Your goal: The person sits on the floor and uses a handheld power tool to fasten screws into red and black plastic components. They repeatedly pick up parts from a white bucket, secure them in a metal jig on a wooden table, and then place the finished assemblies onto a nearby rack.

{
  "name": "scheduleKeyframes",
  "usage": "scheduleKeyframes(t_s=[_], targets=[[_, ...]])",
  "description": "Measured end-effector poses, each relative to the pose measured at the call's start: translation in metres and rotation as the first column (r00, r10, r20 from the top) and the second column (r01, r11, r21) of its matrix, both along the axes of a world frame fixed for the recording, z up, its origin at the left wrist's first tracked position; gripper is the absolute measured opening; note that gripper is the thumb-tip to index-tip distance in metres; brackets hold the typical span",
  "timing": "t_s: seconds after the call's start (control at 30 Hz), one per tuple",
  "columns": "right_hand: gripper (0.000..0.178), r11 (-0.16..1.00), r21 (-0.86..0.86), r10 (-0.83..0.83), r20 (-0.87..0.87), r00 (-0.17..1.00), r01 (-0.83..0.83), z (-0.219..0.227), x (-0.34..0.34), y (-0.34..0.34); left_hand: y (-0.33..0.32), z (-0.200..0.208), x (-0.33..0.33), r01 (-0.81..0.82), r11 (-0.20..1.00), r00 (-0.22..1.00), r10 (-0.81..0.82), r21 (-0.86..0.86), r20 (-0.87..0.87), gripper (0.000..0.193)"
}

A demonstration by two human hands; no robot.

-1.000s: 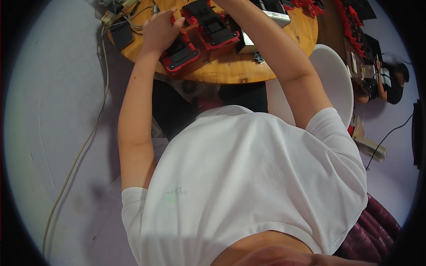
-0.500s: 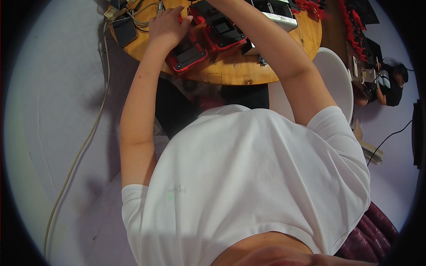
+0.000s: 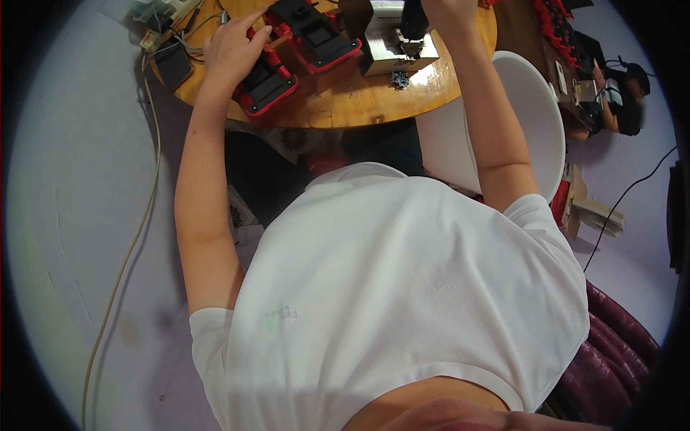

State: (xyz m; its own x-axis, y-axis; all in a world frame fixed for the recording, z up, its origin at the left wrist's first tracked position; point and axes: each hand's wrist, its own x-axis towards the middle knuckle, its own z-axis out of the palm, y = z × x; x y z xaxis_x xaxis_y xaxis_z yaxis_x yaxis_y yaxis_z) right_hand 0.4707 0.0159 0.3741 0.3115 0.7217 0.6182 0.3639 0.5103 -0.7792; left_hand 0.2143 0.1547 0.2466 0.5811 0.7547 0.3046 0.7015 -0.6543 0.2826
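Observation:
My left hand point(image 3: 233, 52) lies over the left side of a red-and-black plastic housing point(image 3: 267, 92), its fingers and thumb closed about the edge. A second, larger red-and-black housing point(image 3: 316, 43) lies close against it on the right. My right hand point(image 3: 451, 16) is at the top edge, partly cut off, closed round a dark upright tool point(image 3: 414, 20) that looks like a power screwdriver. The tool's lower end is over a small silvery box point(image 3: 381, 61). A little pile of screws point(image 3: 399, 80) lies on the table just before the box.
Everything stands on a round wooden table point(image 3: 345, 111). Cables and a black flat box point(image 3: 172, 65) are at its left edge. A white chair point(image 3: 528, 108) stands at the right. Further right, another person point(image 3: 624, 100) sits near a bench with red parts point(image 3: 553, 32).
My right hand has moved right, from above the housings to the silvery box, and the dark tool has come into view. My left hand stays at the housing. The view has shifted slightly.

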Motion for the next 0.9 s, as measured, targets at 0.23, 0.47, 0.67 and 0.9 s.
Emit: scheduleKeyframes(t_s=[0.23,0.47,0.67,0.9], targets=[[0.031,0.973,0.146,-0.161,-0.119,0.980,0.178,-0.049,0.024,-0.019,0.000,0.009,0.003,0.004,0.998,0.998,-0.007,-0.069,-0.055,0.050],[0.030,0.981,0.091,-0.156,-0.157,0.975,0.172,-0.050,0.017,-0.024,0.003,0.000,0.005,0.026,1.000,0.999,-0.026,0.011,0.027,0.047],[0.026,0.995,-0.009,0.099,-0.190,0.977,-0.102,-0.021,0.009,0.001,0.003,0.003,-0.003,0.049,0.999,0.990,-0.048,-0.008,0.130,0.067],[0.025,0.867,0.434,0.366,-0.225,0.903,-0.243,0.015,-0.073,0.082,-0.012,-0.004,-0.027,-0.075,0.997,0.963,0.074,-0.003,0.261,0.090]])
